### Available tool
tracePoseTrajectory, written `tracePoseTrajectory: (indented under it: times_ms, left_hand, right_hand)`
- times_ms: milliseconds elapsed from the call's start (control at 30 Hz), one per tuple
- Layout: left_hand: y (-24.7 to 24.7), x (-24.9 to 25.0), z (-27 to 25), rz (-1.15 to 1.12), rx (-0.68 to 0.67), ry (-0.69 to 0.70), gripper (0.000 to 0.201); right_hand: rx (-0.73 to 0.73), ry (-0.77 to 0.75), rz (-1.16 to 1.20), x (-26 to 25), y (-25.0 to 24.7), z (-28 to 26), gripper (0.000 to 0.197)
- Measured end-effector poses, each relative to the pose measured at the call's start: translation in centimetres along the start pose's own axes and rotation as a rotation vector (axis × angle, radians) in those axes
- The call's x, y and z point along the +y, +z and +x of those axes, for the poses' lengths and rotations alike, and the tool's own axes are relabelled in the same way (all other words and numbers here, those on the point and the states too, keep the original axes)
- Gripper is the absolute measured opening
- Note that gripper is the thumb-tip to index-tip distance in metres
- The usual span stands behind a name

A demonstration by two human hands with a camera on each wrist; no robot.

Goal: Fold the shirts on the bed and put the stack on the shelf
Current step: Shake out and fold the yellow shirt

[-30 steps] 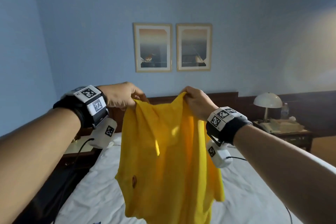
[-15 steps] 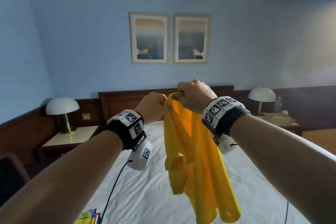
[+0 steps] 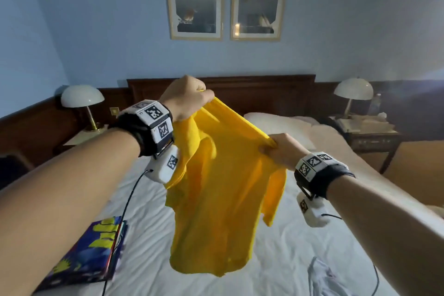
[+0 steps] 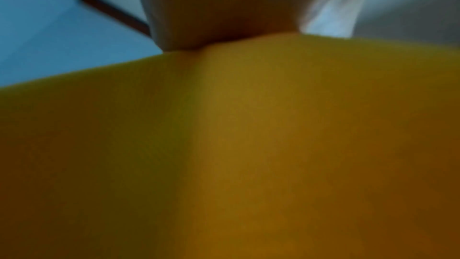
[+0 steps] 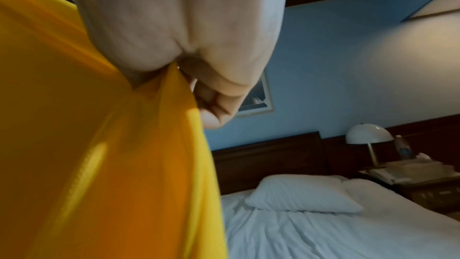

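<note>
A yellow shirt (image 3: 216, 199) hangs in the air over the white bed (image 3: 276, 259). My left hand (image 3: 189, 98) grips its upper edge, held high near the headboard. My right hand (image 3: 276, 151) pinches the same edge lower and to the right, so the cloth stretches slanted between them. In the right wrist view my thumb and curled fingers (image 5: 214, 105) clamp a bunch of yellow fabric (image 5: 99, 155). The left wrist view is blurred; yellow cloth (image 4: 224, 145) fills it below my hand (image 4: 219, 11). A folded blue shirt with yellow print (image 3: 93, 255) lies at the bed's left edge.
A pale crumpled garment (image 3: 324, 279) lies at the bed's lower right. A white pillow (image 3: 278, 125) sits by the dark wooden headboard (image 3: 264, 94). Nightstands with dome lamps (image 3: 81, 98) (image 3: 353, 91) flank the bed. Wrist cables hang over the sheet.
My hands, close together half a second ago, have spread apart; the right one dropped lower and rightward. The shirt now opens wider between them, and the view tilted down toward the bed.
</note>
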State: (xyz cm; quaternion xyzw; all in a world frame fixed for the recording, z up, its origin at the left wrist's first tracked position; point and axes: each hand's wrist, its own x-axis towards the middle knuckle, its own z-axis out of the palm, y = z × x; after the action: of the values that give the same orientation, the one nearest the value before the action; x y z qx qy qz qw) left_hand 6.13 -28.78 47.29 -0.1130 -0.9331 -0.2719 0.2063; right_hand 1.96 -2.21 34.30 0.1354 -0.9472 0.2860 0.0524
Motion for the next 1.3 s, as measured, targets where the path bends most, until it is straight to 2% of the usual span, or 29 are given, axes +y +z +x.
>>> tracePoseTrajectory:
  times_ms: [100,200,300,400,600,700,767,833,900,1000,1067,1133,1200,1300]
  left_hand:
    - [1.5,-0.3,-1.6,0.359,-0.167,0.024,0.045]
    - [2.7,-1.8,-3.2,0.525,-0.260,0.012,0.036]
    - [2.9,-3.8,-4.3,0.477,-0.322,-0.069,0.017]
    - [2.4,-5.8,-5.2,0.411,-0.339,-0.152,0.010]
    - [1.6,-9.5,-6.3,0.472,-0.280,-0.251,0.021]
    - [1.1,-11.7,-6.1,0.332,-0.139,-0.277,0.022]
    - [0.9,-13.1,-5.7,0.230,-0.091,-0.300,0.022]
    - [0.9,-14.5,-5.0,0.106,-0.111,-0.312,0.016]
    - [0.8,-15.7,-4.4,0.014,-0.186,-0.299,0.032]
    - [1.0,-17.4,-3.8,0.115,-0.428,-0.192,0.055]
    - [1.5,-18.6,-3.6,0.284,-0.546,-0.094,0.057]
    - [2.0,-19.6,-3.1,0.388,-0.541,-0.064,0.041]
    - [2.5,-20.8,-2.1,0.384,-0.487,-0.073,0.025]
    - [3.5,-22.6,0.1,0.460,-0.452,-0.081,0.015]
  right_hand:
    - [-0.043,0.003,-0.077,3.6,0.3,-0.7,0.027]
    - [-0.106,-0.015,-0.231,5.8,0.5,-0.8,0.023]
    - [-0.148,-0.016,-0.328,7.4,1.0,-0.7,0.014]
    - [-0.156,0.016,-0.368,8.4,1.4,-0.7,0.020]
    - [-0.091,0.034,-0.364,7.7,2.4,0.5,0.024]
    - [-0.006,0.019,-0.326,6.0,3.0,1.1,0.024]
    - [0.050,0.019,-0.280,5.0,3.3,1.4,0.022]
    - [0.113,0.047,-0.236,4.2,3.4,1.7,0.019]
    - [0.140,0.081,-0.238,3.7,3.4,1.8,0.016]
    - [0.043,0.081,-0.404,3.3,3.7,1.7,0.005]
    - [-0.030,0.054,-0.489,3.4,4.2,1.4,0.006]
    - [-0.077,0.050,-0.532,3.9,4.8,1.2,0.009]
    - [-0.123,0.057,-0.598,4.2,5.5,1.2,0.010]
    - [-0.138,0.090,-0.627,5.0,6.5,2.5,0.013]
